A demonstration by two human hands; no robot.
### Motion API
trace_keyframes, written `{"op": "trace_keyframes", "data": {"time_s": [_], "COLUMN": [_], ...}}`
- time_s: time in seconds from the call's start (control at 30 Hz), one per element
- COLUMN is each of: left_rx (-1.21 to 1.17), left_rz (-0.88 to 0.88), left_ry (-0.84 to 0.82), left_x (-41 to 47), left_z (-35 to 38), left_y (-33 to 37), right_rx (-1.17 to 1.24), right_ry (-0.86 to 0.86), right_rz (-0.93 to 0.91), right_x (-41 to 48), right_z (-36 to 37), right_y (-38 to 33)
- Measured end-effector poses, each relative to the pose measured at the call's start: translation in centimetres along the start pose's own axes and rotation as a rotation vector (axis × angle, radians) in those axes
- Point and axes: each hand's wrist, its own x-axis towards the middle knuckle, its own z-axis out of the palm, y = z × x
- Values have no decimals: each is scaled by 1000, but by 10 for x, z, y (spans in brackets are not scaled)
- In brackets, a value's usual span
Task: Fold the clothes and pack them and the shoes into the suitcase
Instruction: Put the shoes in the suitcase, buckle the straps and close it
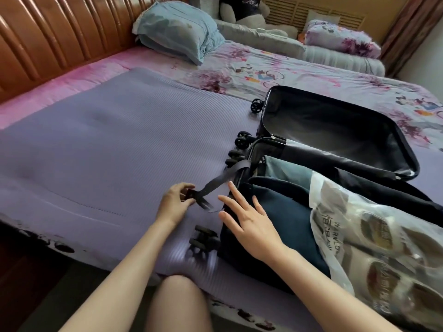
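A black suitcase (pixel 398 149) lies open on the purple mat, its far half empty. The near half holds folded dark blue clothes (pixel 285 212) and a teal piece (pixel 287 171) behind them. On their right lies a clear plastic bag with shoes (pixel 374 255). A grey packing strap (pixel 223 178) runs from the suitcase's left edge out over the mat. My left hand (pixel 175 202) pinches the strap's black buckle (pixel 190 194). My right hand (pixel 247 219) hovers with fingers spread over the suitcase's left edge, beside the strap.
The purple mat (pixel 107 144) covers the near part of the bed, bare to the left of the suitcase. A blue pillow (pixel 177 32), a floral sheet and a plush toy (pixel 242 10) lie further back. The wooden headboard (pixel 48 39) stands on the left. My knee (pixel 177 305) is at the bed's edge.
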Motion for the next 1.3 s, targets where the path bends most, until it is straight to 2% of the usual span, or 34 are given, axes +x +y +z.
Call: {"op": "trace_keyframes", "data": {"time_s": [0.07, 0.13, 0.23, 0.33, 0.43, 0.6, 0.83, 0.93, 1.03, 1.17, 1.3], "left_rx": [-312, -464, -504, -522, -485, -426, -401, -284, -132, 0, 13], "left_rz": [-114, -146, -86, -12, 76, 200, 365, 446, 525, 532, 399], "left_ry": [66, 113, 128, 107, 82, 87, -108, -101, -86, -232, -468], "left_x": [-9, -18, -33, -46, -52, -64, -80, -81, -79, -73, -61], "left_z": [-11, -21, -32, -32, -23, 6, 53, 66, 74, 98, 135], "left_y": [13, 30, 65, 104, 142, 191, 228, 238, 244, 256, 278], "right_rx": [57, 114, 308, 576, 814, 1028, 1139, 1224, 1130, 1168, 1189], "right_ry": [35, 137, 365, 462, 444, 456, 496, 572, 673, 767, 835], "right_rz": [-6, -1, 35, 66, 90, 170, 303, 409, 549, 673, 634], "right_x": [1, 1, -1, -1, -2, -21, -63, -78, -92, -105, -116], "right_z": [-2, -6, -17, -43, -73, -108, -132, -143, -149, -158, -165], "right_y": [1, 0, -8, -21, -33, -25, 18, 38, 63, 91, 109]}}
